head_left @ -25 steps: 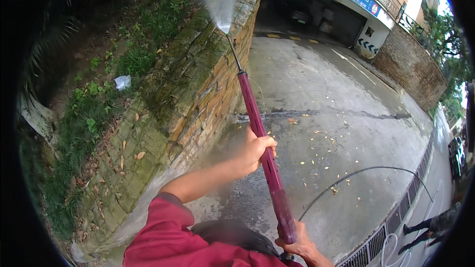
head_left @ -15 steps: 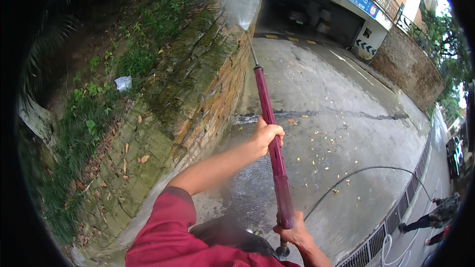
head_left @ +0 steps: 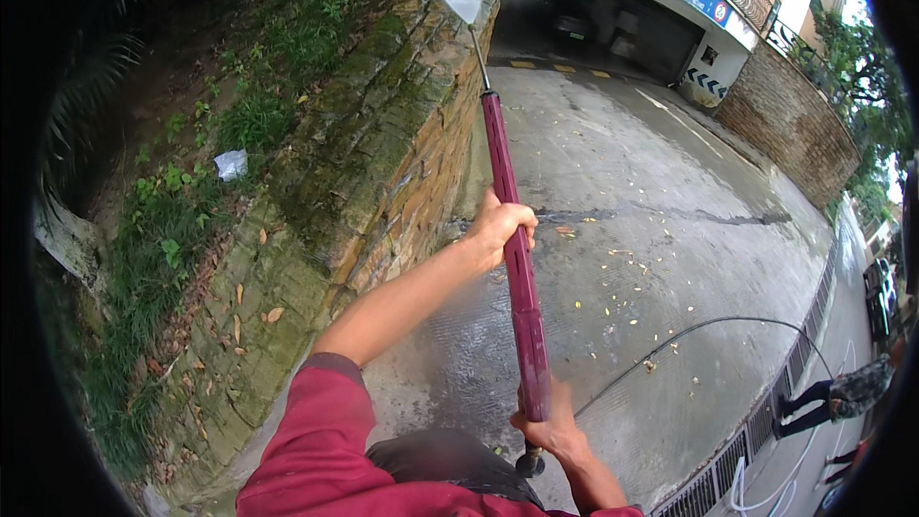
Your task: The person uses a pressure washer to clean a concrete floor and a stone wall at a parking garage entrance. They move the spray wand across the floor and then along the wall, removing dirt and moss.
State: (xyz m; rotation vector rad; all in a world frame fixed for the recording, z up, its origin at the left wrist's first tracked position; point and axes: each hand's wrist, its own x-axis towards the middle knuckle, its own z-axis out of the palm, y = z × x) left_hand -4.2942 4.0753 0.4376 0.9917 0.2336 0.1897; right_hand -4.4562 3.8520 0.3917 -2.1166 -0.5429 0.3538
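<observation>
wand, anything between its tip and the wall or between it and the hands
Nothing solid shows in the way. The left hand grips the wand directly, the right hand its rear end; past the tip there is only white spray over the wall.

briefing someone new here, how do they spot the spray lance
Find the mossy stone wall beside the concrete ramp. Near it, the left hand and right hand grip the spray lance. Unlike the thin black hose, it's straight, dark red and slotted.
</observation>
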